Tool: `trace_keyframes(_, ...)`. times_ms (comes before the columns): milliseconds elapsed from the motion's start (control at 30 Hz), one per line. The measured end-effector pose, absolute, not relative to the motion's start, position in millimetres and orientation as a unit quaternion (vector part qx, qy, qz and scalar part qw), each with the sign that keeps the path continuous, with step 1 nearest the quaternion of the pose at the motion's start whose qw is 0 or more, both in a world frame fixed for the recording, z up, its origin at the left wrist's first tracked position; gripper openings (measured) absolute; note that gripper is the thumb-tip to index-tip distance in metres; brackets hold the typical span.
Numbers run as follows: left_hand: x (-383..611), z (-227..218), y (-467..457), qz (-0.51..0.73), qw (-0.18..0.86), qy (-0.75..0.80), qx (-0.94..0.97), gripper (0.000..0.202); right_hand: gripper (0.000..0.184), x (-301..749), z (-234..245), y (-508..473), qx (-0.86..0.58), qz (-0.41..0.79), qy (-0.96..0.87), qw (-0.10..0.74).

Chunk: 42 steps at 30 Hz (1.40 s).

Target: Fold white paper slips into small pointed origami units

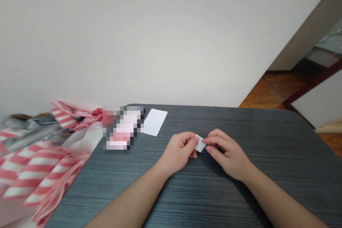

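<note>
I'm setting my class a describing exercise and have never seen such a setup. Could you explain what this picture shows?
There is no machine: these are a person's bare hands, seen by a camera worn on the head, looking forward and down. The left hand pinches a small, flat white piece, perhaps paper; the right hand's fingertips are at its edge. On the dark, streaked table lie a white rectangular sheet and a blurred-out oblong object. Red-and-white striped cloth-like material sits beside the table.
</note>
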State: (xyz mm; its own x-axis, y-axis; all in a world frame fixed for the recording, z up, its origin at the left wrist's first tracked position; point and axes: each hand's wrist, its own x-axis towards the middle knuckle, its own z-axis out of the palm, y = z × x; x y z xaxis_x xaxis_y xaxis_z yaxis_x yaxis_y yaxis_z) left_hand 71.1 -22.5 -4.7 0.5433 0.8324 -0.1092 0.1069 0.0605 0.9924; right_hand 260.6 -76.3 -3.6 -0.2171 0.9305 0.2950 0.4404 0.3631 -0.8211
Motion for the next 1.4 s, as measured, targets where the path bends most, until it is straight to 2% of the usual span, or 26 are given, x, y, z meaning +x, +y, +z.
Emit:
trace_keyframes(233, 70.4, -3.2, -22.9, 0.268, 0.627, 0.380, 0.624, 0.034, 0.017, 259.5, -9.5, -75.2, -0.458, 0.336, -0.708, 0.419)
trace_keyframes(633, 72.3, -2.5, -23.2, 0.275, 0.632, 0.378, 0.618, 0.029, 0.016, 263.0, -8.9, -74.3, -0.473, 0.296, -0.722, 0.409)
trace_keyframes(933, 70.8, -3.2, -22.3, 0.261, 0.654, 0.370, 0.606, 0.033, 0.018, 258.9, -7.1, -76.5, -0.445, 0.318, -0.733, 0.405)
trace_keyframes(1400, 68.7, -0.9, -21.5, 0.225, 0.627, 0.351, 0.658, 0.037, 0.006, 259.0, -7.5, -73.3, -0.459, 0.260, -0.738, 0.421)
